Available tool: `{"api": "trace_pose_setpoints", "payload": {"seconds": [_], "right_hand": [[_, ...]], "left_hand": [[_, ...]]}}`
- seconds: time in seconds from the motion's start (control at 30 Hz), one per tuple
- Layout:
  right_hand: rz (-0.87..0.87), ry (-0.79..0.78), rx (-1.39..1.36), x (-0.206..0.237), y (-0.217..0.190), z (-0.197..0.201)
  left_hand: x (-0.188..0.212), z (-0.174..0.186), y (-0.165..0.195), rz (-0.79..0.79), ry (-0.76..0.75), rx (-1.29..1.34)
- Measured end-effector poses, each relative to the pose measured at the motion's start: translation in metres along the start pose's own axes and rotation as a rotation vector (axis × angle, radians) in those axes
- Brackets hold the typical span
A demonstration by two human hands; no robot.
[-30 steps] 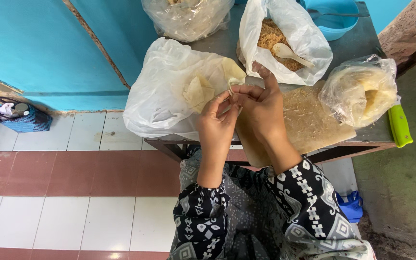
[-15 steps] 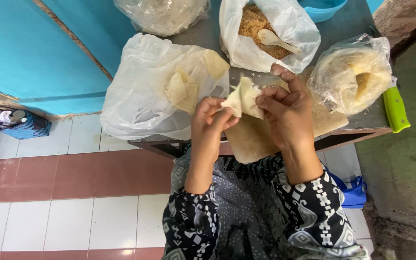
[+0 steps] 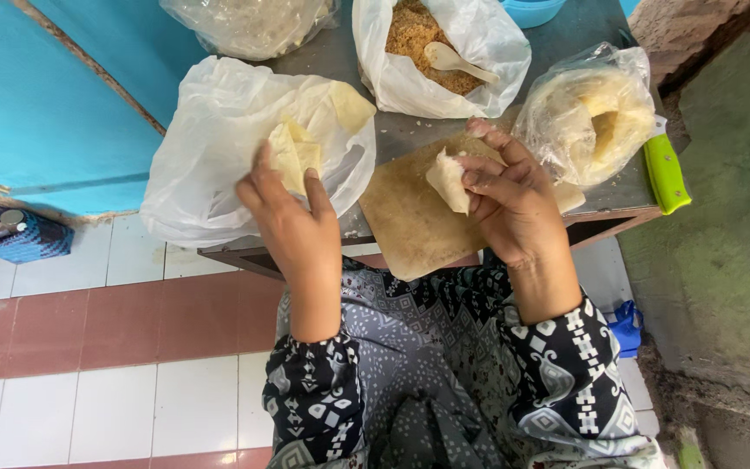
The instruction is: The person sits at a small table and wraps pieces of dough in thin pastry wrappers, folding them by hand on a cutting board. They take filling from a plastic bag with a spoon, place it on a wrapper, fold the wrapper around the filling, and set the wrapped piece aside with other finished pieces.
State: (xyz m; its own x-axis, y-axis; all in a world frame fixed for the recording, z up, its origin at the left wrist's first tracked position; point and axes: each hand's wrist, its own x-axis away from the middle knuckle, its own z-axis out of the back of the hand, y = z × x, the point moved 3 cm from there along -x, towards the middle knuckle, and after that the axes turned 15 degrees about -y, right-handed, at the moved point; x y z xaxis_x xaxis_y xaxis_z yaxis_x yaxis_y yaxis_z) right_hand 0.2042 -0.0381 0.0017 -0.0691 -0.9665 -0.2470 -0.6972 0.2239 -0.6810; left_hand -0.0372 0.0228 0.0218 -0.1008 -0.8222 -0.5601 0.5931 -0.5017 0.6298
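Observation:
My right hand (image 3: 507, 193) grips a small folded pale dough parcel (image 3: 448, 180) just above a worn wooden board (image 3: 405, 221). My left hand (image 3: 286, 208) reaches into an open white plastic bag (image 3: 210, 148), fingers on a thin yellowish wrapper sheet (image 3: 295, 152) inside it. Behind the board stands another white bag (image 3: 479, 52) holding brown crumbly filling (image 3: 410, 35) and a pale spoon (image 3: 453, 59). A clear bag (image 3: 592, 117) of stacked pale wrappers sits at the right.
A grey metal table (image 3: 340, 61) carries everything. A green-handled knife (image 3: 666, 169) lies at its right edge, a clear bag (image 3: 245, 22) and blue bowl (image 3: 531, 9) at the back. A blue wall (image 3: 36, 104), tiled floor (image 3: 88, 313) and small blue basket (image 3: 15, 234) are left.
My hands have parted. The left moved away into the white bag onto a wrapper sheet, while the right kept the folded parcel above the board.

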Motion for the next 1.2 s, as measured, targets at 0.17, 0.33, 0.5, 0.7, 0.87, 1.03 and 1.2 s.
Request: {"api": "trace_pose_setpoints", "payload": {"seconds": [0.17,0.33,0.5,0.7,0.87,1.03,1.2], "right_hand": [[0.224,0.086,0.107,0.008,0.019,-0.021],[0.183,0.134,0.434,0.032,0.036,-0.031],[0.056,0.178,0.790,0.044,0.023,-0.015],[0.007,0.100,0.594,0.035,0.009,0.000],[0.089,0.182,0.791,0.024,0.013,-0.005],[-0.025,0.252,1.463,0.025,0.015,-0.019],[0.224,0.393,1.853,0.049,-0.026,-0.004]], "left_hand": [[0.026,-0.065,0.020,0.548,-0.804,0.814],[0.033,-0.093,0.030,0.489,-0.530,1.535],[0.033,-0.093,0.022,0.436,-0.552,1.401],[0.036,-0.090,0.031,0.235,-0.990,1.230],[0.027,-0.079,0.023,0.345,-0.768,0.698],[0.027,-0.072,0.029,0.018,-0.536,0.236],[0.031,-0.072,0.021,0.012,-0.601,0.208]]}}
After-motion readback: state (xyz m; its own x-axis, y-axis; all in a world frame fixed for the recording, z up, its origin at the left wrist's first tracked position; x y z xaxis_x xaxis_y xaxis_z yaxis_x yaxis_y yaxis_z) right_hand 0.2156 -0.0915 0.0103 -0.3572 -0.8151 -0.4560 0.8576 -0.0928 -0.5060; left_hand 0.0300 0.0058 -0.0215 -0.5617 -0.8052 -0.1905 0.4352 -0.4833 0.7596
